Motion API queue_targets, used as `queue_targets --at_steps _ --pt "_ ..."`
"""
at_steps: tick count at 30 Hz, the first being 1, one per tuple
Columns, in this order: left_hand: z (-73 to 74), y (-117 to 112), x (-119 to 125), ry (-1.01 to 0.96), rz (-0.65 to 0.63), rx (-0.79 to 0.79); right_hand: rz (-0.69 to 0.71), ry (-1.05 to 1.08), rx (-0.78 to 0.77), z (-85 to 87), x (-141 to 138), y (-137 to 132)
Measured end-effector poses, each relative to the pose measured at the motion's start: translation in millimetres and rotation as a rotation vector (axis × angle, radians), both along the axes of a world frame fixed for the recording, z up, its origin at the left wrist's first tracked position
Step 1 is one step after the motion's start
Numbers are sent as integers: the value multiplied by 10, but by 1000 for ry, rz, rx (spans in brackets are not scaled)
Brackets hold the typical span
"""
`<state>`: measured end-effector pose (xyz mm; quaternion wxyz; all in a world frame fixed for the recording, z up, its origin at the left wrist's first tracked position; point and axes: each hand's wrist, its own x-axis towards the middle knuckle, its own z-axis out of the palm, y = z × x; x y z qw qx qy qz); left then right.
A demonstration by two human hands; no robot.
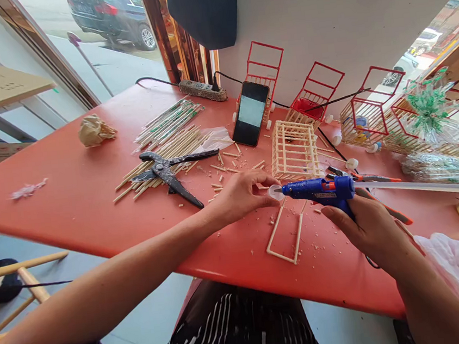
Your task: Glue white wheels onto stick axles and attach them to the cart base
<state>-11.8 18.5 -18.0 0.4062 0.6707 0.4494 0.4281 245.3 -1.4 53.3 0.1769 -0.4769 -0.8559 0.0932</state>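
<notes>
Beneath a pale wall point(321, 25), the red surface point(89, 208) is strewn with stick offcuts. The left hand point(251, 190) pinches a small translucent disc point(273, 192) between thumb and fingers, while the right hand point(366, 220) is wrapped around the handle of a blue glue gun point(317, 190). The gun's barrel runs crosswise, its nozzle pointing left at the disc (whether they touch, I cannot tell), so the disc lies left of the right hand. Just beyond the gun stands a slatted wooden basket point(294, 151); nearer the person lies a thin stick frame point(281, 257).
</notes>
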Motion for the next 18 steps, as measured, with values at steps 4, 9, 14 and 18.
queue_targets --at_steps 4,9,14,18 --pt "1 8 0 -4 16 1 -5 -15 -10 8 11 2" --pt "14 7 -3 12 30 3 -11 -17 -10 4 33 -1" --pt "19 1 -7 21 25 24 -2 -8 -16 3 26 -2" --pt "37 -3 -9 27 31 21 8 -4 -17 15 15 -6"
